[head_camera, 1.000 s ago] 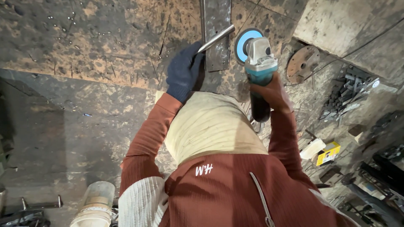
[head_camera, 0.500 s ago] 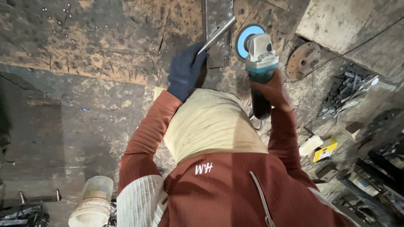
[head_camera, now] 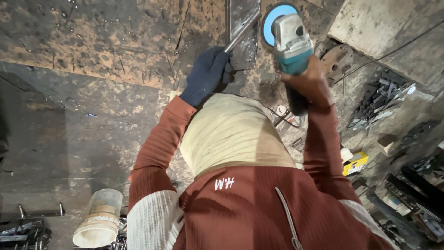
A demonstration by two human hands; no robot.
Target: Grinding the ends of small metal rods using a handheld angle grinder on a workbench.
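Grinder (head_camera: 290, 39) raised slightly; left hand (head_camera: 206, 76) still grips rod (head_camera: 240, 33).

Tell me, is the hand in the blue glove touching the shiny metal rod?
Touching. The head view shows the left hand closed around the lower end of the metal rod.

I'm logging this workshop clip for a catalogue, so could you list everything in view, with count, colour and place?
Angle grinder: one, teal and grey with a blue disc, top centre, in the right hand.
Metal rod: one, silvery, top centre, held by the left hand.
Metal plate: one, grey, on the floor under the rod.
Round flange: one, rusty, right of the grinder.
Bucket: one, whitish, bottom left.
Small box: one, yellow, right.
Scrap metal pile: grey, upper right.
Left hand: dark blue glove.
Right hand: bare.
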